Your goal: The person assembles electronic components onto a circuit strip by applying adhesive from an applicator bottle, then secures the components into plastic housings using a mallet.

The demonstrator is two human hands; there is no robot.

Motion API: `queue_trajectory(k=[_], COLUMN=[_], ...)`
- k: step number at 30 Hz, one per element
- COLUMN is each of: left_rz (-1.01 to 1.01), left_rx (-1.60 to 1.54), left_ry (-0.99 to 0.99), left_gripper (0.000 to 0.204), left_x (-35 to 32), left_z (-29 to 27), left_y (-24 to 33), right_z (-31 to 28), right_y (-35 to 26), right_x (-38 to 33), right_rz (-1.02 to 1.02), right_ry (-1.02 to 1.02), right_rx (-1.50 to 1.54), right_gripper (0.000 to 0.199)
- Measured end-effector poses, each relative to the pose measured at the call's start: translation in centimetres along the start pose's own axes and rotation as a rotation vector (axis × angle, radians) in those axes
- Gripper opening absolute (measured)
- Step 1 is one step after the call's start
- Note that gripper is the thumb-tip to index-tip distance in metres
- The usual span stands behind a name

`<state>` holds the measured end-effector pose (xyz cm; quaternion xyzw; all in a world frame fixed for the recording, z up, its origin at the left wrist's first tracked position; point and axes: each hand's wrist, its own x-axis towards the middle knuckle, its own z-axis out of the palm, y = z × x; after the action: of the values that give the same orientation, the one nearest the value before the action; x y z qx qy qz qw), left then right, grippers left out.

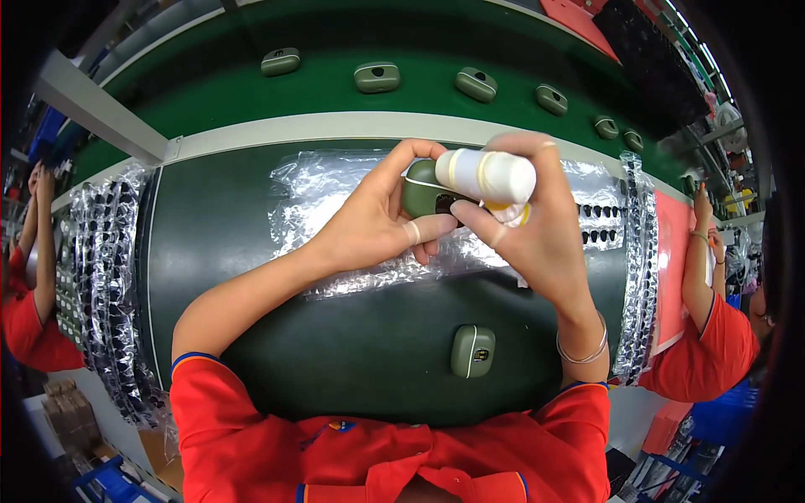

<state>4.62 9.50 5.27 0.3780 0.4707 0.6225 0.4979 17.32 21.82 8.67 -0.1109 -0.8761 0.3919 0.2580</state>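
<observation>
Case [415, 199], green and rounded, sits just above the middle of the frame, its dark window [447, 204] facing the lower right, its long axis partly hidden by a white bottle [486, 173] that runs nearly level, broad end pointing right. The left hand [377, 216] holds the case between curled fingers and thumb; the right hand [543, 235] grips the bottle, thumb beside the window, and a second green case [473, 351] rests below, right of centre

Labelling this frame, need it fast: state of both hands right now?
Left hand: closed, holding the green case.
Right hand: closed, holding the white cylinder, thumb at the case.
</observation>
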Motion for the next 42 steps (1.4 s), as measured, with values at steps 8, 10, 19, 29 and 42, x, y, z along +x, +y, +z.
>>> queue_trajectory(k=[8, 10, 19, 29, 42], left_rz=[-0.014, -0.023, 0.17, 0.259, 0.272], left_rx=[-0.041, -0.032, 1.135, 1.239, 1.551], left_ry=[0.014, -0.005, 0.809, 0.43, 0.388], left_gripper=[0.044, 0.044, 0.058, 0.029, 0.073], left_x=[-0.1, -0.2, 2.5, 0.3, 11.5], left_z=[-1.1, -1.8, -19.7, -13.3, -24.3], left_y=[-0.1, -0.7, 0.6, 1.1, -0.6], right_z=[0.6, 0.4, 1.0, 7.1, 2.2], right_y=[-0.6, -0.3, 1.1, 3.3, 1.4], right_x=[0.2, 0.4, 3.6, 4.0, 4.2], right_rz=[-0.068, -0.047, 0.168, 0.166, 0.155], right_ry=[-0.174, -0.211, -0.301, -0.507, -0.357], right_rx=[0.014, 0.077, -0.049, -0.392, -0.062], right_gripper=[0.034, 0.033, 0.03, 0.031, 0.024])
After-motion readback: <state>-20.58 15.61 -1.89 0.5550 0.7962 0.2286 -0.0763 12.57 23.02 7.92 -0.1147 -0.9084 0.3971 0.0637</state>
